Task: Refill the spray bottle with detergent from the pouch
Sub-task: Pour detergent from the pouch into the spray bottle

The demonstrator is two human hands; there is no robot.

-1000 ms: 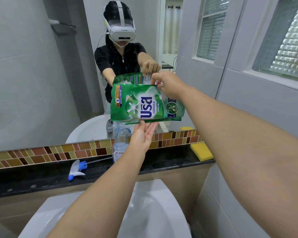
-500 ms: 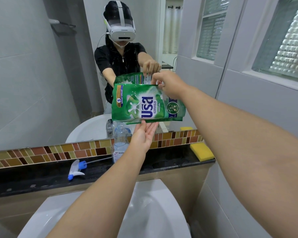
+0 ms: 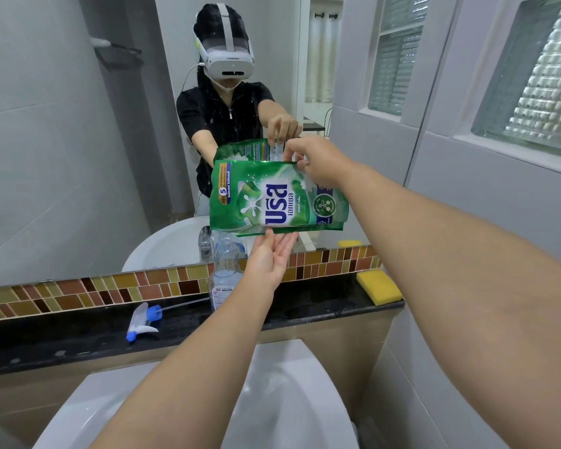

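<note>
A green detergent pouch (image 3: 272, 199) hangs sideways in the air in front of the mirror. My right hand (image 3: 318, 160) pinches its top right corner. My left hand (image 3: 269, 257) is under the pouch, palm up, fingertips touching its lower edge. Below the pouch's left end a clear spray bottle (image 3: 222, 273) stands uncapped on the black ledge (image 3: 78, 338), partly hidden by my left wrist. Its white and blue spray head (image 3: 143, 320), with the tube attached, lies on the ledge to the left.
A yellow sponge (image 3: 379, 286) lies at the ledge's right end. A white basin (image 3: 289, 400) sits below the ledge. A mosaic tile strip (image 3: 78, 293) and the mirror back the ledge; a tiled wall with glass-block windows closes the right side.
The pouch has drifted slightly right and down. Both hands keep their hold and the bottle has not moved.
</note>
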